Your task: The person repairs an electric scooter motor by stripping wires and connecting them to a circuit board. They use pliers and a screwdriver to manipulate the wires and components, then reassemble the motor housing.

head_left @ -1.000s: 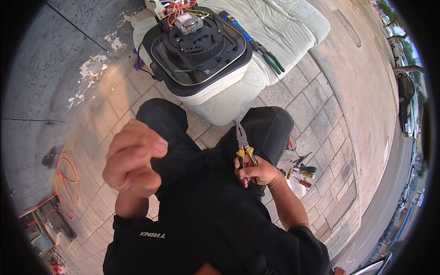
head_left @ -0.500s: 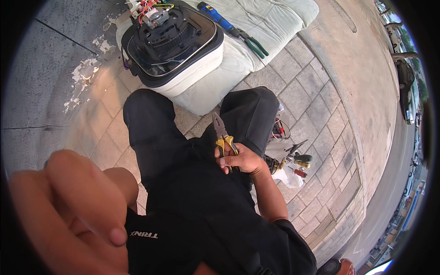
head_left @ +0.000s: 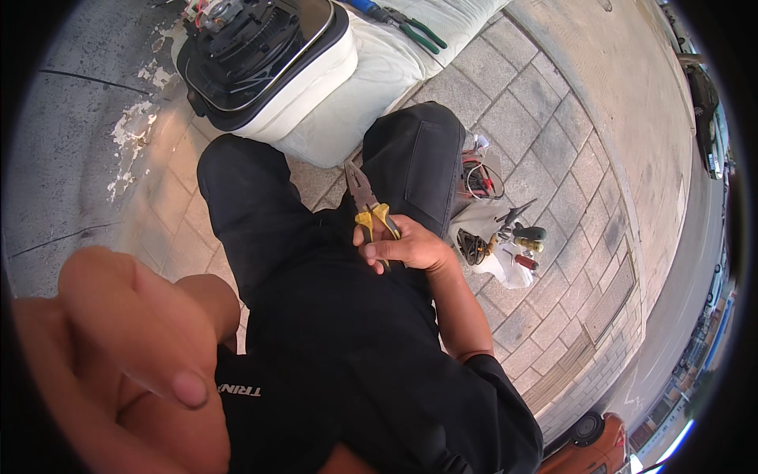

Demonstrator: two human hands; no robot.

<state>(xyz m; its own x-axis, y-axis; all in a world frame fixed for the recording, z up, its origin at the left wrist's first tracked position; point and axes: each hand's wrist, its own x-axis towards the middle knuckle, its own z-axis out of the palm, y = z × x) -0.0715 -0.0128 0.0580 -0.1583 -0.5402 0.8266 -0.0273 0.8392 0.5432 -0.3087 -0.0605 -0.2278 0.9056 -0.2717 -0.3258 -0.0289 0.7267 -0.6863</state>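
Observation:
My right hand grips yellow-handled pliers over my lap, jaws pointing up toward the appliance. My left hand is raised very close to the camera at lower left, fingers curled loosely, with nothing visible in it. A white appliance with a black open top and exposed wiring rests on a pale cushion in front of my knees. I sit on paving in black trousers and a black shirt.
A small pile of tools, screwdrivers and coiled wires lies on a white cloth at my right. Green-handled pliers and a blue tool sit on the cushion. A road with a parked orange car runs at the right.
My left hand has risen from my lap up close to the camera and now fills the lower left. The view tilted down. My right hand keeps the pliers nearly still.

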